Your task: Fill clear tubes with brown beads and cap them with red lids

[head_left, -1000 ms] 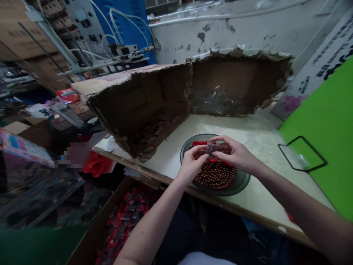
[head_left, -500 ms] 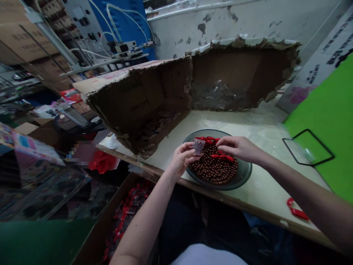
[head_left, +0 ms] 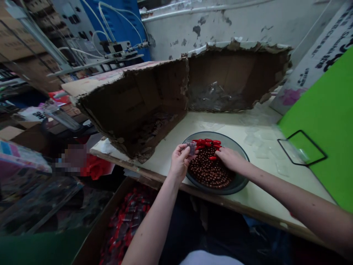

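In the head view my left hand (head_left: pixel 179 161) is closed on a small clear plastic box (head_left: pixel 191 147), held over the left rim of a round grey-green bowl (head_left: pixel 239 183). Many shiny brown beads (head_left: pixel 211 175) fill the bowl. Several glossy red oblong pieces (head_left: pixel 209 141) lie on the beads toward the far side. My right hand (head_left: pixel 231 159) is down in the bowl with its fingers drawn together at the beads and red pieces. Whatever its fingertips pinch is hidden.
Two torn-open cardboard boxes (head_left: pixel 132 106) stand behind the bowl, with clear plastic pieces (head_left: pixel 216 92) in the right one. Flat clear pieces (head_left: pixel 259 143) lie right of the bowl. A green panel (head_left: pixel 328 121) leans at right. Below left, a carton holds red-and-clear items (head_left: pixel 129 217).
My right hand has gone down onto the beads from just above them. The left hand has turned the small box slightly. The whole view has shifted a little.
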The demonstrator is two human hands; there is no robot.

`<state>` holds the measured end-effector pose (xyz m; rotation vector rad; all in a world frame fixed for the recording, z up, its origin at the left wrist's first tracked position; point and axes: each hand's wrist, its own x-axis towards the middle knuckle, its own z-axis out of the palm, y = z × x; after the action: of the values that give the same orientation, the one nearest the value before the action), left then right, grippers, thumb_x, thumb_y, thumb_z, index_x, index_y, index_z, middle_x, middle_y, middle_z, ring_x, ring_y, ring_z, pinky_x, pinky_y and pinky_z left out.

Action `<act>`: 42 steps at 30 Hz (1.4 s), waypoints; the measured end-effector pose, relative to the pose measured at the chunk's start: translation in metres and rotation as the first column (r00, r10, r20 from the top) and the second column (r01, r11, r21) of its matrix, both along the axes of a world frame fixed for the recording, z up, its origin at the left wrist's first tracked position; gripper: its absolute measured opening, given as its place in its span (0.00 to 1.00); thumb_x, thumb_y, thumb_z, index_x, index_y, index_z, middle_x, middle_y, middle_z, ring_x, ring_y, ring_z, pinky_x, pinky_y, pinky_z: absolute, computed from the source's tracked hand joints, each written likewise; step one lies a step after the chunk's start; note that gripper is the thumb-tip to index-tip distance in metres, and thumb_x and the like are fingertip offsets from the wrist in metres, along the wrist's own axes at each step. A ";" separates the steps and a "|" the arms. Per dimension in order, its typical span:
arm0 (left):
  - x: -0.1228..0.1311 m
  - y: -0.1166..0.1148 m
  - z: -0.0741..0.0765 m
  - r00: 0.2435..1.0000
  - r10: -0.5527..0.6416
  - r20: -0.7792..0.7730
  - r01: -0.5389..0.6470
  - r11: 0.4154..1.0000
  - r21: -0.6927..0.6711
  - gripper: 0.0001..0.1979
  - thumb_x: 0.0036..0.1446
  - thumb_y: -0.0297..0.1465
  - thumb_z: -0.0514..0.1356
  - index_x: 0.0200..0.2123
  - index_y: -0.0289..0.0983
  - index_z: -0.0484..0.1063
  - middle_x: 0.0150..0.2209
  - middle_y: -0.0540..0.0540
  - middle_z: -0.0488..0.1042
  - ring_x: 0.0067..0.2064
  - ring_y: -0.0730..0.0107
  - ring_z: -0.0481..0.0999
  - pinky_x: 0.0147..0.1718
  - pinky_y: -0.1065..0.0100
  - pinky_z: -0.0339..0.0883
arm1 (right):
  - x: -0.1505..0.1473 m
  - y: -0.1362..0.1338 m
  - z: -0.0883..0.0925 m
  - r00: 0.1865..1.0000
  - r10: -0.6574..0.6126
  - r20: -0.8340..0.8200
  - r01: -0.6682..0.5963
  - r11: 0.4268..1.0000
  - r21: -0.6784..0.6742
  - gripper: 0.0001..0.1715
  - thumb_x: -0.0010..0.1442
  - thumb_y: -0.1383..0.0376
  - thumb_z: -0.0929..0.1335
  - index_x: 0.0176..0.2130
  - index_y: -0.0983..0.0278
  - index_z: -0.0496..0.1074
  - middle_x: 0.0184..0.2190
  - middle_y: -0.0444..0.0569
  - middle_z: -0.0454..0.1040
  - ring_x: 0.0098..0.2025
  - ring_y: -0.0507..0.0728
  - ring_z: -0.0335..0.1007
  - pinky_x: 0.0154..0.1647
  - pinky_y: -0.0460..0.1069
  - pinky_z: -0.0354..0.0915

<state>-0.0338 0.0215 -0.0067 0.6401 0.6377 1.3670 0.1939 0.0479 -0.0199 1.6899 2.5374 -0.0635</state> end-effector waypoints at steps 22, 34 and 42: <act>0.042 -0.020 0.003 0.950 -0.165 -0.265 0.182 0.982 0.040 0.18 0.48 0.35 0.65 0.42 0.35 0.72 0.35 0.45 0.76 0.32 0.72 0.75 0.32 0.71 0.69 | -0.019 -0.034 0.067 0.151 -0.360 -0.921 -0.032 0.929 -0.369 0.23 0.42 0.57 0.77 0.38 0.63 0.75 0.38 0.48 0.77 0.40 0.57 0.72 0.48 0.54 0.66; 0.050 -0.026 0.003 0.947 -0.121 -0.298 0.145 0.987 0.062 0.18 0.50 0.35 0.64 0.44 0.35 0.73 0.37 0.45 0.77 0.32 0.70 0.76 0.31 0.71 0.70 | -0.023 -0.054 0.057 0.302 -0.196 -0.933 0.133 0.978 -0.163 0.19 0.57 0.54 0.68 0.46 0.59 0.76 0.43 0.50 0.73 0.39 0.55 0.70 0.37 0.50 0.69; 0.057 -0.037 0.012 0.955 -0.074 -0.288 0.096 0.993 0.062 0.17 0.52 0.33 0.62 0.46 0.36 0.75 0.45 0.43 0.77 0.36 0.68 0.76 0.35 0.68 0.72 | -0.040 -0.072 0.050 0.566 0.080 -0.821 0.306 0.903 0.300 0.18 0.64 0.60 0.62 0.51 0.57 0.73 0.43 0.51 0.72 0.46 0.57 0.69 0.50 0.54 0.67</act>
<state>0.0229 -0.0152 0.0051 0.9268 0.7822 1.2326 0.1543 -0.0237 0.0302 2.4522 3.2522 -0.4714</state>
